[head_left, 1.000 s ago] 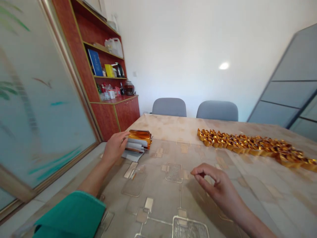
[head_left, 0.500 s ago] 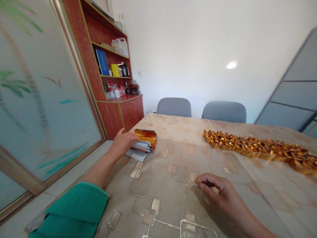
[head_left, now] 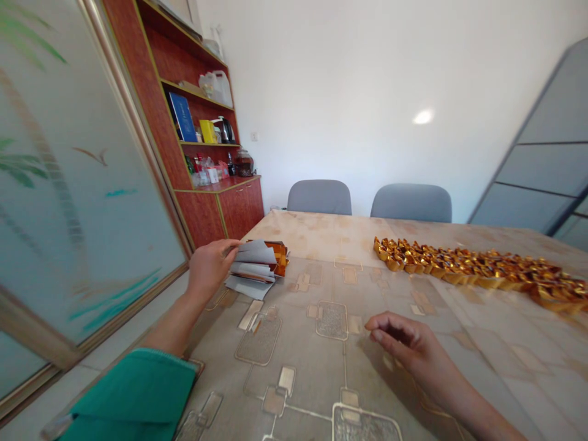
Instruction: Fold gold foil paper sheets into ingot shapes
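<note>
1. The left hand [head_left: 212,266], reaching out from a green cloth sleeve [head_left: 133,392], is at the left end of a pile of gold-and-grey foil paper sheets [head_left: 250,288]. The pile lies on the far left part of the table, on a beige patterned tablecloth [head_left: 312,361].
2. The main change is at the top of that pile: half a second ago its gold face shows broadly, and now a pale grey paper flap [head_left: 257,252] stands raised across much of it, leaving gold visible mainly at the right end.
3. The thumb and forefinger of the left hand appear pinched on the flap's left edge. I judge that paper is coming up from the pile; whether it is one sheet or several, I cannot tell.
4. The right hand [head_left: 407,343] is almost unchanged, poised over the near right of the tablecloth. Its fingers are loosely curled, thumb and forefinger slightly apart, with nothing visible between them.
5. The long band of shiny gold folded foil pieces [head_left: 463,266] lies farther back on the right, well apart from both hands and looking the same as before. So the change is confined to the pile.
</note>
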Demonstrator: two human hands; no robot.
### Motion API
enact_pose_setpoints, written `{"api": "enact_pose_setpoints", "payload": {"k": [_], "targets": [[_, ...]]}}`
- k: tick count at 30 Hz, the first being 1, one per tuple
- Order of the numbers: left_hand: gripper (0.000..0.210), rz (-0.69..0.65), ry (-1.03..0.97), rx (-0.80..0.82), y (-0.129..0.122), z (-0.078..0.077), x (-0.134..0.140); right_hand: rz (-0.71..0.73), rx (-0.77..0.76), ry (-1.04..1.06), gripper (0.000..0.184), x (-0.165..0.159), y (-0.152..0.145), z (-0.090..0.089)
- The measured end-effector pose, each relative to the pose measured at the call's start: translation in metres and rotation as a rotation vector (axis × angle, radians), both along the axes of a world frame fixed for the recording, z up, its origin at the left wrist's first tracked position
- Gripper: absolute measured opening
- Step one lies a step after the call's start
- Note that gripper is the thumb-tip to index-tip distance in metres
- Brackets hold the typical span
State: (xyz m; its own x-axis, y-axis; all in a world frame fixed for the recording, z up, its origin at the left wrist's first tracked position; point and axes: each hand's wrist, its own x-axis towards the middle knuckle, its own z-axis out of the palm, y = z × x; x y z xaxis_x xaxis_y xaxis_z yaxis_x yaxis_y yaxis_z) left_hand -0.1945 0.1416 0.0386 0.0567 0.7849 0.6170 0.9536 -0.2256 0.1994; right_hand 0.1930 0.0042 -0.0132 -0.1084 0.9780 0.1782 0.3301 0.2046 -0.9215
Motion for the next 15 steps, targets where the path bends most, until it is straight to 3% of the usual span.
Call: {"api": "enact_pose_setpoints", "payload": {"k": [8,12,15], "targets": [[0.024,-0.005,-0.14,0.232,-0.014,0.006,0.017,-0.049,-0.059,0.155,0.035,0.001,0.004,0.0],[0.017,-0.3,-0.328,0.394,-0.038,0.003,0.052,-0.029,-0.112,0.196,0.041,0.005,0.002,0.006],[0.018,-0.588,-0.344,0.222,-0.064,-0.008,0.087,0.001,-0.147,0.262,0.059,0.006,-0.001,0.012]]}}
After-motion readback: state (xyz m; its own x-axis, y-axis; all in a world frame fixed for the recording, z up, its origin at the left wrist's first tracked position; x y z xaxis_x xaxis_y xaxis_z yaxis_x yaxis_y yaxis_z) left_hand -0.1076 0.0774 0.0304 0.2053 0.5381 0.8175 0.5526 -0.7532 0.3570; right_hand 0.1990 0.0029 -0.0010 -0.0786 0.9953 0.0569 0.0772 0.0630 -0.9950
